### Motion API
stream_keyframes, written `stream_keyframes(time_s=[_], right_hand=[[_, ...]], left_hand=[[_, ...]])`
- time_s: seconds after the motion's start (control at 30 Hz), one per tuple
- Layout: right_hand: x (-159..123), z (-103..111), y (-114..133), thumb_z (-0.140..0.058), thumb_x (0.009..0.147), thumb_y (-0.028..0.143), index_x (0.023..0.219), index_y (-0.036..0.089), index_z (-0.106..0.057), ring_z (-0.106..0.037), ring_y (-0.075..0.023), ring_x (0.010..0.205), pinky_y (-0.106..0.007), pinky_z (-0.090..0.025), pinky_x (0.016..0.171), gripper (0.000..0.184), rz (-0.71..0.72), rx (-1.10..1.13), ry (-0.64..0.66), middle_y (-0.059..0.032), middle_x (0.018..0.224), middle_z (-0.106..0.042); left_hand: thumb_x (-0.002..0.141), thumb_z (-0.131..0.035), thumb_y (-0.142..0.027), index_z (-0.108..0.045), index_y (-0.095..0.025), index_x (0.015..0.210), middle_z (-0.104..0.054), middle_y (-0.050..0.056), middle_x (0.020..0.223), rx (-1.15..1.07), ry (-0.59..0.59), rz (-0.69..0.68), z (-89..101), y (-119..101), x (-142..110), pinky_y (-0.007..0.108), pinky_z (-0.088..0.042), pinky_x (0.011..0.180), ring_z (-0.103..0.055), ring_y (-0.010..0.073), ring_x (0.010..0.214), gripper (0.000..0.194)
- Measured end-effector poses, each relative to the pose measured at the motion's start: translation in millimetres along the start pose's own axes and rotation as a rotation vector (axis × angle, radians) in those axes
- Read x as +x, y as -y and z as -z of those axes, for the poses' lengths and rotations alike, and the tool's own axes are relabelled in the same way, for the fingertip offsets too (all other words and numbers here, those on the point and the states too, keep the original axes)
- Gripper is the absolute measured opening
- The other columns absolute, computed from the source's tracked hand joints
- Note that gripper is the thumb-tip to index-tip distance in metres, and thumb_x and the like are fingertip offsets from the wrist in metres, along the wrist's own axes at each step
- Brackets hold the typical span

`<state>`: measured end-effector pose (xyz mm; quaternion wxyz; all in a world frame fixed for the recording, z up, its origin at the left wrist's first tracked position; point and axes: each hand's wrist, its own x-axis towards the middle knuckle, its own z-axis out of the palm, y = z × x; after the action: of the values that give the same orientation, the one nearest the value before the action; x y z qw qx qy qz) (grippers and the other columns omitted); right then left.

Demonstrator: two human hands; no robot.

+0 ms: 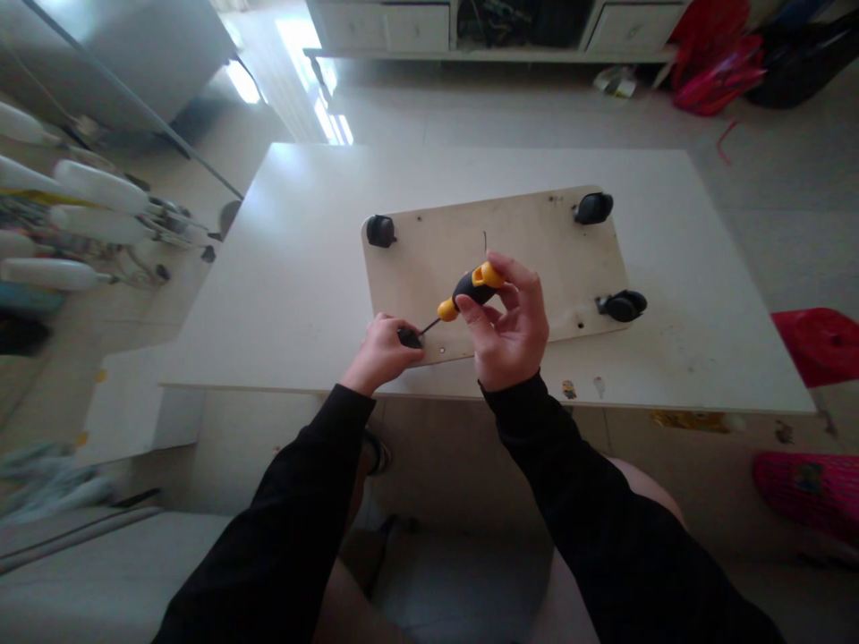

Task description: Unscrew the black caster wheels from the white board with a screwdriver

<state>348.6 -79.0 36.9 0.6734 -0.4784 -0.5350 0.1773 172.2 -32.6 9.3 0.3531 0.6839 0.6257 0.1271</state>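
Here, the right hand (514,344) pinches a screwdriver (446,309) by its fat handle (472,288), likely light and grippy; the left hand (384,351) pinches a caster (409,338), probably hard.

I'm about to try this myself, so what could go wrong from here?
The tip of the screwdriver meets the near-left caster right beside the fingers of the left hand, so a slip could jab them. The right hand holds the tool at a slant, which might strip a screw. The board lies loose near the edge of the table and could shift.
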Motion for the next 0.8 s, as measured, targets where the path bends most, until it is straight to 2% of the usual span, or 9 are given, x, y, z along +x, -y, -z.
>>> stream_keyframes(time_s=[0.07, 0.17, 0.3, 0.47, 0.6, 0.7, 0.8], right_hand=[[0.3, -0.3, 0.8, -0.064, 0.101, 0.027, 0.143, 0.036, -0.060, -0.069, -0.0233, 0.128, -0.036, -0.073, 0.086, 0.043, 0.032, -0.001, 0.017, -0.0053, 0.139, -0.066], [0.1, -0.7, 1.9, -0.055, 0.103, 0.025, 0.145, 0.034, -0.058, -0.065, -0.0269, 0.141, -0.046, -0.070, 0.105, 0.043, 0.073, -0.020, 0.035, -0.0068, 0.144, -0.067], [-1.6, -1.9, -0.1, -0.050, 0.104, 0.021, 0.146, 0.033, -0.056, -0.066, -0.0257, 0.142, -0.051, -0.066, 0.113, 0.044, 0.112, -0.012, 0.036, -0.0071, 0.142, -0.068], [-2.9, -3.3, -2.3, -0.050, 0.103, 0.018, 0.146, 0.034, -0.056, -0.067, -0.0255, 0.140, -0.052, -0.065, 0.115, 0.046, 0.149, 0.025, 0.024, -0.0064, 0.143, -0.067], [-2.6, -3.3, -2.1, -0.050, 0.103, 0.018, 0.146, 0.034, -0.054, -0.066, -0.0267, 0.140, -0.052, -0.066, 0.112, 0.046, 0.172, 0.025, 0.017, -0.0068, 0.143, -0.065], [-1.8, -2.1, -2.0, -0.051, 0.103, 0.019, 0.146, 0.034, -0.054, -0.065, -0.0269, 0.140, -0.049, -0.069, 0.104, 0.046, 0.164, 0.015, -0.014, -0.0075, 0.144, -0.063], [-0.8, 0.0, -1.0, -0.053, 0.101, 0.018, 0.144, 0.034, -0.055, -0.064, -0.0266, 0.139, -0.045, -0.071, 0.099, 0.046, 0.158, 0.029, -0.042, -0.0072, 0.143, -0.062]], left_hand=[[0.069, -0.084, -0.018, -0.082, -0.019, 0.092, -0.067, 0.010, 0.107, -0.007, 0.012, -0.009, 0.4, 0.4, 0.5, 0.045, -0.057, 0.102, -0.065, 0.0259, 0.100, 0.023], [0.069, -0.083, -0.017, -0.082, -0.020, 0.093, -0.066, 0.009, 0.106, -0.017, 0.024, -0.013, 0.6, 1.4, 1.5, 0.044, -0.057, 0.103, -0.065, 0.0252, 0.099, 0.024], [0.069, -0.083, -0.017, -0.082, -0.019, 0.093, -0.063, 0.009, 0.104, -0.010, 0.020, -0.014, 0.1, 0.8, 1.7, 0.044, -0.057, 0.103, -0.064, 0.0249, 0.099, 0.024], [0.068, -0.084, -0.019, -0.081, -0.021, 0.091, -0.062, 0.007, 0.100, -0.028, 0.025, -0.017, 0.1, 2.3, 2.3, 0.044, -0.057, 0.098, -0.063, 0.0239, 0.095, 0.023], [0.069, -0.084, -0.021, -0.077, -0.021, 0.097, -0.063, 0.007, 0.103, -0.050, 0.025, 0.003, 2.2, 4.4, 1.7, 0.043, -0.057, 0.095, -0.063, 0.0237, 0.097, 0.030], [0.070, -0.086, -0.026, -0.074, -0.021, 0.105, -0.064, 0.008, 0.108, -0.036, 0.016, 0.018, 3.3, -0.2, -1.7, 0.045, -0.056, 0.097, -0.063, 0.0256, 0.102, 0.037], [0.078, -0.084, -0.034, -0.075, -0.022, 0.106, -0.064, 0.010, 0.114, 0.037, -0.038, 0.024, 1.8, -10.8, -6.8, 0.051, -0.051, 0.104, -0.062, 0.0303, 0.114, 0.032]])
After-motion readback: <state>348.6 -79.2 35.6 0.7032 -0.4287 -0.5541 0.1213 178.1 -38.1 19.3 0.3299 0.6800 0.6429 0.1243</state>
